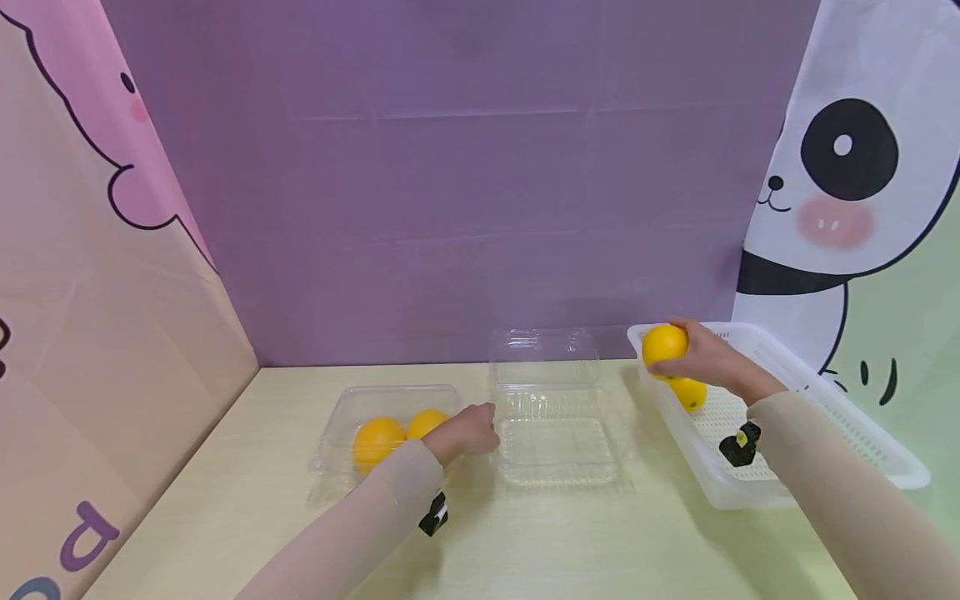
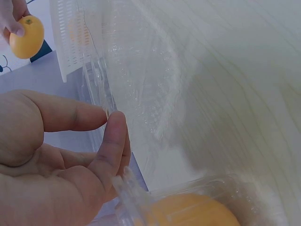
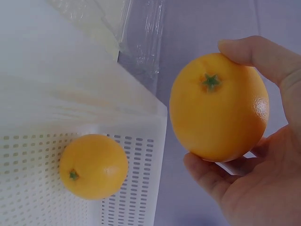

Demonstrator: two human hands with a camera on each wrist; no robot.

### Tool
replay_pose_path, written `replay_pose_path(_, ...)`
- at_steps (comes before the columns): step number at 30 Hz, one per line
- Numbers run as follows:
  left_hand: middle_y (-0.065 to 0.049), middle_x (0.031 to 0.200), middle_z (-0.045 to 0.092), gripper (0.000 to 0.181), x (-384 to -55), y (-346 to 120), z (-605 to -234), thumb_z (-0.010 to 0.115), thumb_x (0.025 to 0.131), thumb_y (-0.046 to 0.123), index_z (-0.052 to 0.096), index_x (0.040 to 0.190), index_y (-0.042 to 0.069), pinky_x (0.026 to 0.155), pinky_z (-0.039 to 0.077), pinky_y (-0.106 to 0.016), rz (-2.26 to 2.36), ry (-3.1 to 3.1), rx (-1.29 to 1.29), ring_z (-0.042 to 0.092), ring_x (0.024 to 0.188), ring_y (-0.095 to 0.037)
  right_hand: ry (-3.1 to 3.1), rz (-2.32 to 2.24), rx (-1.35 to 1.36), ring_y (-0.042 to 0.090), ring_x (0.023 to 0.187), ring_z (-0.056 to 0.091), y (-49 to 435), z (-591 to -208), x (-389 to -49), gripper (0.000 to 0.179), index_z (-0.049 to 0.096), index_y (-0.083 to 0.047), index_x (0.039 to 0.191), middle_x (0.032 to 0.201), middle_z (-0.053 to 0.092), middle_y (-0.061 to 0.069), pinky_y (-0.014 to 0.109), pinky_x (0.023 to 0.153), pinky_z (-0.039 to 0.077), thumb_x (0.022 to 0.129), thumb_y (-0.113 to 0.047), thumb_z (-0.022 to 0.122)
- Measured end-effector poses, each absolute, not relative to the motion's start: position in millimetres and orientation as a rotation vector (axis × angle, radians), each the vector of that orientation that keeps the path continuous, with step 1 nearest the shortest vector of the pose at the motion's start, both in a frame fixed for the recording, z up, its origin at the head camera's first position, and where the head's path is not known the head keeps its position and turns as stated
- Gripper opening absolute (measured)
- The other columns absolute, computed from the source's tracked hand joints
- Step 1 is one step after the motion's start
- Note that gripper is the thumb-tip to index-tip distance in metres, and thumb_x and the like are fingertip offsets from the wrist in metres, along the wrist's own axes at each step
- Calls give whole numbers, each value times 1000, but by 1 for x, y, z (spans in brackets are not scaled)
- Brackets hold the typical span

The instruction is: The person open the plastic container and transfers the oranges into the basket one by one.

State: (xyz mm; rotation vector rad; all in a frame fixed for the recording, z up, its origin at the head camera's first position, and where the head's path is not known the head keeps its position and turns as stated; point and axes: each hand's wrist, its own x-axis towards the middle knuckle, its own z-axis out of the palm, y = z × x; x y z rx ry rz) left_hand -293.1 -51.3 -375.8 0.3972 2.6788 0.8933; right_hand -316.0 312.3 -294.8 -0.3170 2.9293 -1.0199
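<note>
My right hand [image 1: 705,358] grips an orange [image 3: 218,108] between thumb and fingers, raised over the far left corner of the white plastic basket [image 1: 720,492]. Below it, a second orange [image 3: 94,167] with a green star-shaped stem mark lies in the basket. My left hand [image 1: 468,429] is at the left edge of an open clear plastic box [image 1: 555,454]; in the left wrist view its thumb and index fingertip [image 2: 115,125] pinch that edge. Left of this hand, a clear lidded box [image 1: 341,417] contains two oranges [image 1: 378,443], partly covered by my left forearm.
The open box's raised lid [image 1: 546,358] stands towards the purple backdrop [image 1: 450,208]. Pale wood-grain tabletop [image 1: 540,542] lies in front of the boxes. Printed cloths with cartoon animals hang at left and right, close behind the basket on the right.
</note>
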Motion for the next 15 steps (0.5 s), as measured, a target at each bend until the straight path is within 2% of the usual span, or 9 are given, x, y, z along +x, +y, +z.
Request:
replay_pose_path(6,-25,129,58,52,-294,-51,-376,56,88,-6,44,137,-14,98,46,-44,871,2705,419,52,98,-28,2919,-1024,-288,43,110,50,319,-298,-315,100,15,12,152,138,40,33,59,97,44,87,-35,76)
replay_pose_path(10,-24,127,58,50,-294,-51,-376,57,87,-7,46,135,-14,94,47,-43,881,2705,414,52,96,-28,2921,-1022,-278,43,110,50,322,-298,-314,100,15,13,151,136,40,33,59,97,44,87,-34,76)
replay_pose_path(15,-25,131,57,52,-294,-51,-375,56,87,-6,44,138,-14,96,47,-43,882,2700,411,52,97,-28,2920,-1013,-261,44,109,50,324,-299,-313,100,14,15,150,134,41,34,60,97,44,87,-33,76)
